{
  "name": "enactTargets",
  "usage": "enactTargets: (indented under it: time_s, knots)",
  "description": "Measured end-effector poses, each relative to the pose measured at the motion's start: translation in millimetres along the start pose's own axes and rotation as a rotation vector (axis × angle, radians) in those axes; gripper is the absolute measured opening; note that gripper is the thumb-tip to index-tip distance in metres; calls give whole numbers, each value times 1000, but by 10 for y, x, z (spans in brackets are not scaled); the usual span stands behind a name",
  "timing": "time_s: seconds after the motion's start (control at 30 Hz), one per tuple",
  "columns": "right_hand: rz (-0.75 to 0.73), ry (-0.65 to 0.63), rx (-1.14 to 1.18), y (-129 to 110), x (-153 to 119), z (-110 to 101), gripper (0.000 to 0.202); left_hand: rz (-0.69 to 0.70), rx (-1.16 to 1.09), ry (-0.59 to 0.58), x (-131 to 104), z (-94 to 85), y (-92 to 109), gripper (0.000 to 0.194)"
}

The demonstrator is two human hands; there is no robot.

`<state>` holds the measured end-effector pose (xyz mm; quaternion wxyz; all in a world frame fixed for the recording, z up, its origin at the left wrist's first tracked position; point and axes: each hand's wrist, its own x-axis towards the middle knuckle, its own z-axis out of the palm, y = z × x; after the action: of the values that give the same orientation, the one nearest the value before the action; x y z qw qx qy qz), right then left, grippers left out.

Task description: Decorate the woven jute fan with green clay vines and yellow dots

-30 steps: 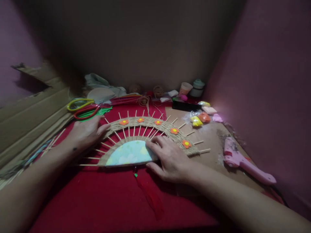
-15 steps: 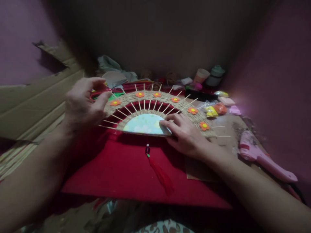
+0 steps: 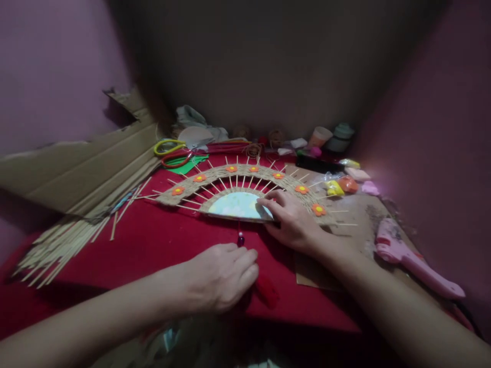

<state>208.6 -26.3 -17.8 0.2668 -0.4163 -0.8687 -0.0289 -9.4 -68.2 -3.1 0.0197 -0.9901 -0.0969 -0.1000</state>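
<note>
A half-round woven fan [image 3: 233, 206] with thin sticks, orange felt flowers along its outer band and a pale blue-green floral centre lies on the red cloth. My right hand [image 3: 293, 217] grips the right part of that centre, thumb at the lower edge and fingers on top. Below the fan hangs a dark bead [image 3: 241, 239] on a string. Just under the bead my left hand [image 3: 226, 276] is closed with curled fingers around the upper part of a red tassel [image 3: 266, 291], whose loose end shows to the right. The fingertips are partly hidden.
Scissors [image 3: 174, 153] with yellow and red handles lie at the back left. Bundled sticks [image 3: 72, 240] rest beside cardboard [image 3: 95, 148] at left. A pink glue gun [image 3: 416, 260] lies at right, near small clay packets [image 3: 341, 185]. A cup [image 3: 320, 136] stands behind.
My left hand has come down from the fan's upper left, where the scissors were, to the tassel below it. My right hand stays on the fan. The view has shifted slightly.
</note>
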Motion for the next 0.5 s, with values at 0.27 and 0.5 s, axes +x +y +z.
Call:
enactTargets:
  time_s: [0.27, 0.5]
  knots:
    - [43, -92, -3, -85, -61, -54, 40, -212, -299, -86, -193, -239, 8, 18]
    - [90, -226, -165, -229, -51, -188, 50, -169, -235, -258, -121, -384, 29, 10]
